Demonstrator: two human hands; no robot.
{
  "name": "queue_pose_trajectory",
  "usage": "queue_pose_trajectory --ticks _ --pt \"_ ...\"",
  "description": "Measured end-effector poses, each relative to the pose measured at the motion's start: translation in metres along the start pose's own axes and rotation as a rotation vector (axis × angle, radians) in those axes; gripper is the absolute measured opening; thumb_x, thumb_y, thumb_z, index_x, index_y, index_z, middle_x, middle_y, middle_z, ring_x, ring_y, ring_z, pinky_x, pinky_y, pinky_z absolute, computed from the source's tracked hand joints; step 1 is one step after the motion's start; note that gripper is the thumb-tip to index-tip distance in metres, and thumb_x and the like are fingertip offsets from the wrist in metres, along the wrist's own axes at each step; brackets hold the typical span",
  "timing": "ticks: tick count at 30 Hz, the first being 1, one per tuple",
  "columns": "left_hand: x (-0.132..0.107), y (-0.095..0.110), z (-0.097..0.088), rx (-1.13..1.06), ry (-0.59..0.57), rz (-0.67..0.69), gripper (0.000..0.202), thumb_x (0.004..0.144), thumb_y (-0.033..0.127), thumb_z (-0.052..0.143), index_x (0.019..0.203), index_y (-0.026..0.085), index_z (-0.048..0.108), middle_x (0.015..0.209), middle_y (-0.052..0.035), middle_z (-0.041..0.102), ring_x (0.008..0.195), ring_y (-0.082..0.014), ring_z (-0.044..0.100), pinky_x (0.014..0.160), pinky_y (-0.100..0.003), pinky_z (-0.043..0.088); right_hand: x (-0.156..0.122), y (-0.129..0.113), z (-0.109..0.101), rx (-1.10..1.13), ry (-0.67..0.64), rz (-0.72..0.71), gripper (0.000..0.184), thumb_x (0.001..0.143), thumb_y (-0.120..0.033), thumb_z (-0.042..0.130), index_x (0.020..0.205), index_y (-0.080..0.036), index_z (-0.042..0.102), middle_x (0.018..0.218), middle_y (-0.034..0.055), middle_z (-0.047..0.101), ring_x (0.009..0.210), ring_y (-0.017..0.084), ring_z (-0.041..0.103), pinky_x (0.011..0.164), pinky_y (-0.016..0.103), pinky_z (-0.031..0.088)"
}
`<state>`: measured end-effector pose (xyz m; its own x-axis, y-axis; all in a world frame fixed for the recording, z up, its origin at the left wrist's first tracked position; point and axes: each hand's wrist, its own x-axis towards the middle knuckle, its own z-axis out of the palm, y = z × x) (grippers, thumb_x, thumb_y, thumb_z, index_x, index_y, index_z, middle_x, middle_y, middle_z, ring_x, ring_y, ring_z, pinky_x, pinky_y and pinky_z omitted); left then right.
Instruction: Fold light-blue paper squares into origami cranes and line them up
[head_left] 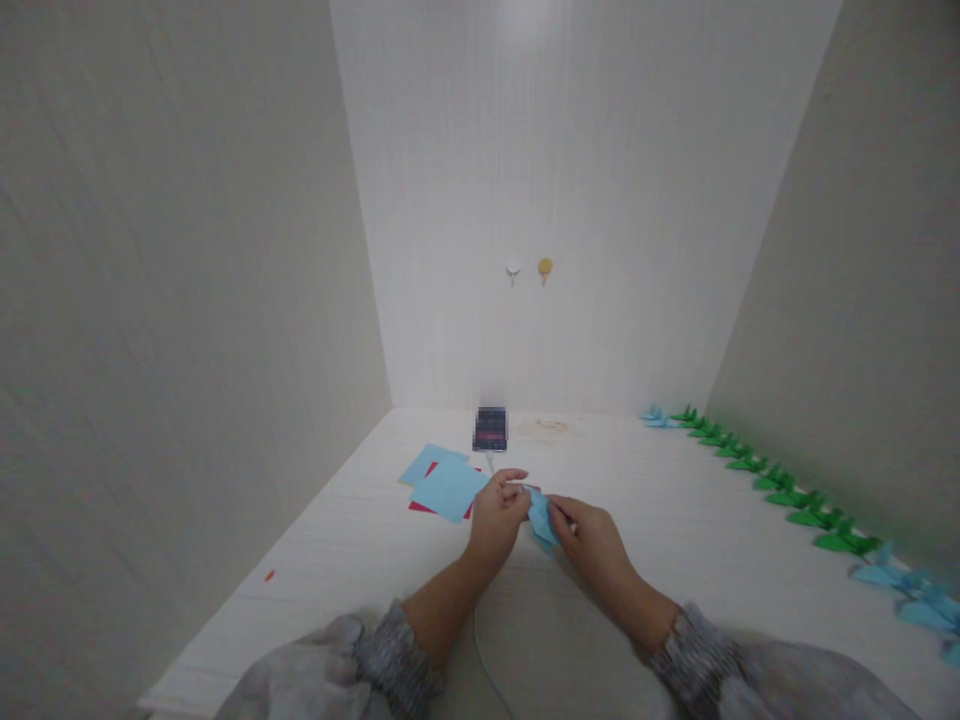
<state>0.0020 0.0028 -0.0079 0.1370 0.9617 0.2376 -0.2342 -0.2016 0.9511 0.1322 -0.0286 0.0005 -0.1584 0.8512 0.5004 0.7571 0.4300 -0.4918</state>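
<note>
Between my hands, above the white table, is a small piece of folded light blue paper (541, 521). My left hand (498, 515) pinches its upper left edge with thumb and fingers. On the other side, my right hand (589, 530) grips the paper's right edge between thumb and forefinger. Just left of my left hand lies a loose stack of square paper sheets (448, 488), light blue on top with red corners showing beneath. The fingertips partly cover the folded piece, so its exact shape is hard to read.
A phone (490, 429) stands at the back of the table, with a white cable (480, 650) running toward me. Along the right wall sits a row of folded green paper figures (780, 490), with light blue ones (926, 600) at its ends. A small orange scrap (270, 575) lies left.
</note>
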Motion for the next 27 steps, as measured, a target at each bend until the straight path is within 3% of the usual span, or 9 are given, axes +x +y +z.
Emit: queue_pose_trajectory --ticks 11,20,27 --pt "-0.0011 0.0053 0.0017 -0.012 0.033 -0.012 0.026 0.065 0.026 0.052 0.088 0.014 0.047 0.067 -0.0028 0.062 0.055 -0.0105 0.056 0.053 -0.022 0.046 0.0004 0.0006 0.0022 -0.037 -0.027 -0.030 0.029 0.080 -0.023 0.033 0.095 -0.022 0.059 0.083 0.0045 0.065 0.073 0.017 0.059 0.067 0.027 0.044" --pt "-0.0015 0.0059 0.0014 0.028 0.082 -0.003 0.027 0.066 0.028 0.051 0.089 0.014 0.047 0.056 0.0008 0.057 0.050 -0.0094 0.053 0.050 -0.020 0.044 -0.0025 0.0012 0.0039 -0.120 -0.026 -0.110 0.034 0.078 -0.018 0.036 0.109 -0.019 0.050 0.087 0.0067 0.065 0.077 0.017 0.059 0.070 0.027 0.044" --pt "-0.0001 -0.0001 -0.0002 0.106 0.037 0.049 0.029 0.065 0.025 0.053 0.091 0.016 0.045 0.054 0.0026 0.054 0.049 -0.0089 0.051 0.047 -0.018 0.040 -0.0024 0.0036 0.0055 -0.163 -0.024 -0.103 0.035 0.077 -0.017 0.037 0.111 -0.019 0.049 0.085 0.0070 0.065 0.074 0.016 0.059 0.066 0.025 0.044"
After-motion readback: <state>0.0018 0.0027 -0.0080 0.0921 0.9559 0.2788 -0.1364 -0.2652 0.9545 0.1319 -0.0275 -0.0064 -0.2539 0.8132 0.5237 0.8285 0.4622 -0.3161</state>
